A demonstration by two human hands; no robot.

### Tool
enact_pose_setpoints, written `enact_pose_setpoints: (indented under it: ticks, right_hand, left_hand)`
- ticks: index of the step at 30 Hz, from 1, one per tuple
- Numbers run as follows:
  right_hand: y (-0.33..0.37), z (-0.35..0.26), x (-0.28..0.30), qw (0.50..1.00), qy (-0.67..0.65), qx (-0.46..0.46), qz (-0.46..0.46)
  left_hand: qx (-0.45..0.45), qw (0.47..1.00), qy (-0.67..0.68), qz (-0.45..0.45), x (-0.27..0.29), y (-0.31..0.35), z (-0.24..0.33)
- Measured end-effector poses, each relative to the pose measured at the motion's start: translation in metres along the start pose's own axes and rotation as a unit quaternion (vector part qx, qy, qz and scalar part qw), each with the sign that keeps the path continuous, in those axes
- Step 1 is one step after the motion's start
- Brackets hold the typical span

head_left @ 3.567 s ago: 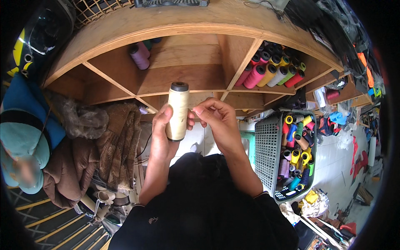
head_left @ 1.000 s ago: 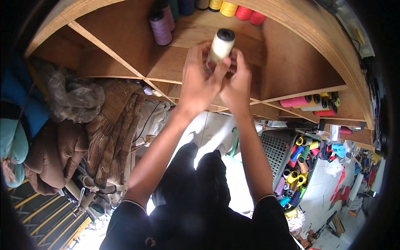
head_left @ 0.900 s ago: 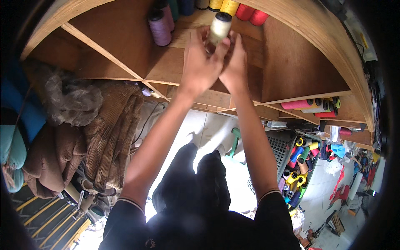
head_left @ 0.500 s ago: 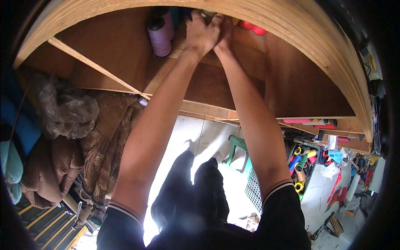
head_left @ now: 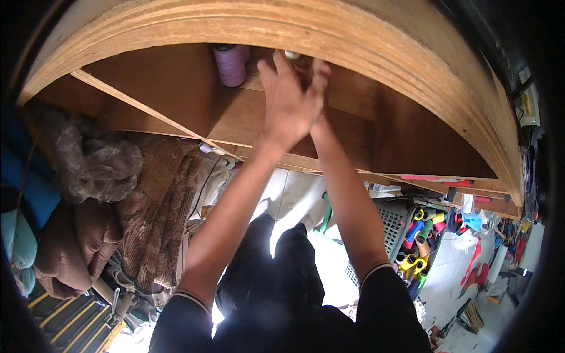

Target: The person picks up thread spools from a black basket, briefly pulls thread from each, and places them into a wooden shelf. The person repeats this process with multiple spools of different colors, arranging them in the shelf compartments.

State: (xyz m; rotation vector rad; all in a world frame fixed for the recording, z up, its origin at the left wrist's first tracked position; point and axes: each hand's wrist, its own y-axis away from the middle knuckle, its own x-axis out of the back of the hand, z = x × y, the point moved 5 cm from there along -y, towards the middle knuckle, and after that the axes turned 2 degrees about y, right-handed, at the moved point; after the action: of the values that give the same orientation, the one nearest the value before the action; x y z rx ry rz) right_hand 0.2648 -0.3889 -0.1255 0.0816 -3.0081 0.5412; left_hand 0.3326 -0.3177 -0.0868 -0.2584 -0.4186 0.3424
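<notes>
Inside the wooden shelf compartment [head_left: 347, 132], my left hand [head_left: 288, 112] reaches up with its fingers apart, and nothing shows in its grip. Behind it is my right hand [head_left: 318, 115], mostly covered by the left; its fingers are blurred and hidden, so their hold cannot be made out. A small pale thing [head_left: 292, 55] peeks out just beyond the left fingertips, under the shelf's front edge; its kind is unclear. To the left of my hands, purple thread cones [head_left: 231, 66] stand on the shelf board.
The thick curved wooden edge [head_left: 282, 29] crosses above my hands. A crate of colourful thread spools [head_left: 421, 235] sits low on the right. At left hang a clear plastic bag [head_left: 97, 159] and brown knitted cloth [head_left: 156, 206]. Tools and scraps lie on the tiled floor [head_left: 450, 282].
My hands have drawn back slightly, and the left fingers have spread from around a pale thing. The view has shifted; the red spools at the back are now out of sight behind the shelf edge.
</notes>
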Motion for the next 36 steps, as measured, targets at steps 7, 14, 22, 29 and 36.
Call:
enact_pose_setpoints:
  ticks: [7, 14, 22, 29, 36]
  right_hand:
    - [0.076, -0.051, -0.035, 0.986, 0.114, 0.096, -0.076]
    - [0.078, -0.048, -0.069, 0.993, 0.030, 0.082, -0.084]
    - [0.080, -0.071, -0.066, 0.990, 0.048, 0.107, -0.075]
    - [0.081, -0.066, -0.064, 0.992, 0.018, 0.101, -0.076]
    - [0.056, -0.053, -0.009, 0.996, -0.048, 0.025, -0.073]
  left_hand:
    - [0.055, 0.996, -0.011, 0.067, 0.061, 0.076, 0.023]
    - [0.058, 0.993, 0.008, 0.105, 0.082, 0.069, 0.007]
    - [0.074, 0.991, 0.028, 0.106, 0.088, 0.067, 0.006]
    - [0.074, 0.989, 0.042, 0.122, 0.086, 0.071, 0.001]
    - [0.011, 0.992, 0.091, 0.091, 0.032, 0.046, 0.032]
